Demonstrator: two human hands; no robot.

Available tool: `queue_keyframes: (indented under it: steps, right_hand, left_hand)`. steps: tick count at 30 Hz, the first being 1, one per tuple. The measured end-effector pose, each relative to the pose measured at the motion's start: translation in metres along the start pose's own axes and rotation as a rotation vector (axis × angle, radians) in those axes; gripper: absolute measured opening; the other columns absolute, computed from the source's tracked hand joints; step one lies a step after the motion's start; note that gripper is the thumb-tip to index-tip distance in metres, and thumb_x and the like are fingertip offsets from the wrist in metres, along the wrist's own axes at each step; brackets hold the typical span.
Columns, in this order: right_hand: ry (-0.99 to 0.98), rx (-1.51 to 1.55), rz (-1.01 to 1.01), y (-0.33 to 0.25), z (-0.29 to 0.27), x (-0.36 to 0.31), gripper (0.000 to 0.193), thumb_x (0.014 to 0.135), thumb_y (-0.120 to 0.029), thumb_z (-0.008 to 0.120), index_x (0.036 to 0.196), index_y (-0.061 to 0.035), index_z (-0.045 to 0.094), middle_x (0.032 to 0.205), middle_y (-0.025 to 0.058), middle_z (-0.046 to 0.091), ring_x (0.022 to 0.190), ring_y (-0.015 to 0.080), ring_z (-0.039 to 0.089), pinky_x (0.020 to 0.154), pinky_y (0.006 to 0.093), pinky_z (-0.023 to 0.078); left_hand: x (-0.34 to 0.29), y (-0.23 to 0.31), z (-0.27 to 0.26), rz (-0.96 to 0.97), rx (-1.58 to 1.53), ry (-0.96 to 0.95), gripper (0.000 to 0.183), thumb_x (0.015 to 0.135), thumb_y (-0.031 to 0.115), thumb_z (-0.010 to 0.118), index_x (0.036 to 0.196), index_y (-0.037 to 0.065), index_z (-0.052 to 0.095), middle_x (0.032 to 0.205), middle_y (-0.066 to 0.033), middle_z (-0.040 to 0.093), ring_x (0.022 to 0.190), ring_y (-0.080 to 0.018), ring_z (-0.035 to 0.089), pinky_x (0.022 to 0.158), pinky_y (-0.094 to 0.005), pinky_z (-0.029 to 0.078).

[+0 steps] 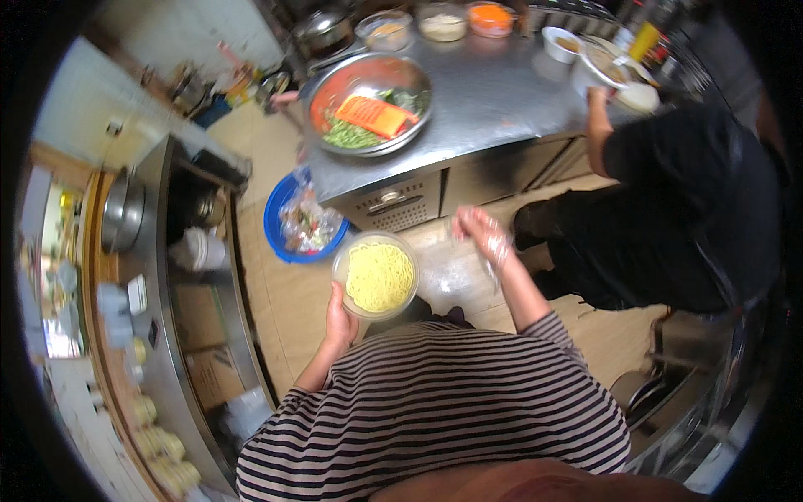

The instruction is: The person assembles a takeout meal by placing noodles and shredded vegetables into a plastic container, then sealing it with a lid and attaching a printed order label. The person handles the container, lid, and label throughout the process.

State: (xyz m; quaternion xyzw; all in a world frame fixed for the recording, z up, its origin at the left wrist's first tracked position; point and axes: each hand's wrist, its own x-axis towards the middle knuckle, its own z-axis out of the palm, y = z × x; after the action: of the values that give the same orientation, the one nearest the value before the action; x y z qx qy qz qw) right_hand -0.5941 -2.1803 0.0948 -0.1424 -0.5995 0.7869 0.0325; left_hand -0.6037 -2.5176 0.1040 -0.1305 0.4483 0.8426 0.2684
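Observation:
My left hand (336, 322) grips the side of a round clear plastic container (340, 269) in front of my body. Pale yellow noodles (381, 276) fill it nearly to the rim. A thin see-through plastic glove covers my right hand (483, 233), raised to the right of the container and apart from it. Its fingers look curled in, a little blurred, and nothing shows in them. On the steel counter beyond, a large steel bowl (425, 121) holds shredded green vegetables and an orange package (372, 115).
A blue basin (272, 219) with plastic bags sits on the floor by the counter (493, 88). Several food tubs (442, 23) line its back. A person in black (694, 209) stands at the right, one hand at a white container (604, 69). Steel shelving (167, 335) runs along the left.

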Motion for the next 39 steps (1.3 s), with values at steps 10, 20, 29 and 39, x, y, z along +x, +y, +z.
queue_keyframes:
  steps: [10, 20, 29, 39]
  right_hand:
    - [-0.678, -0.946, -0.229, -0.093, 0.134, 0.29, 0.064, 0.075, -0.009, 0.073, 0.133, -0.0022, 0.047, 0.136, 0.0149, 0.049, 0.122, 0.025, 0.05, 0.101, 0.0317, 0.041]
    - [-0.997, -1.447, -0.495, -0.024, 0.191, 0.386, 0.084, 0.063, -0.009, 0.078, 0.138, -0.0152, 0.042, 0.143, 0.0129, 0.038, 0.129, 0.0285, 0.041, 0.105, 0.0364, 0.037]
    - [-0.89, -1.264, -0.236, -0.059, 0.167, 0.41, 0.059, 0.07, -0.029, 0.075, 0.123, -0.0121, 0.059, 0.117, 0.0156, 0.061, 0.106, 0.0281, 0.059, 0.093, 0.035, 0.045]
    - [-0.969, -0.128, 0.073, -0.185, 0.168, 0.408, 0.031, 0.076, -0.005, 0.073, 0.105, -0.0042, 0.063, 0.099, 0.0053, 0.067, 0.092, 0.015, 0.063, 0.085, 0.028, 0.05]
  left_hand:
    - [0.064, 0.064, 0.011, 0.259, -0.082, 0.174, 0.064, 0.099, 0.049, 0.03, 0.143, 0.001, 0.028, 0.146, -0.0139, 0.035, 0.133, -0.0266, 0.035, 0.11, -0.0399, 0.028]
    - [0.113, 0.127, 0.015, 0.385, -0.18, 0.442, 0.068, 0.098, 0.051, 0.033, 0.142, 0.0, 0.028, 0.146, -0.0142, 0.034, 0.133, -0.0274, 0.034, 0.109, -0.0414, 0.028]
    - [0.13, 0.148, 0.065, 0.49, -0.249, 0.579, 0.063, 0.099, 0.044, 0.037, 0.141, -0.002, 0.03, 0.143, -0.016, 0.037, 0.132, -0.0266, 0.036, 0.109, -0.0396, 0.028]
    - [0.191, 0.151, 0.124, 0.521, -0.146, 0.63, 0.052, 0.097, 0.036, 0.049, 0.13, -0.003, 0.046, 0.129, -0.0122, 0.052, 0.118, -0.019, 0.049, 0.099, -0.033, 0.039]
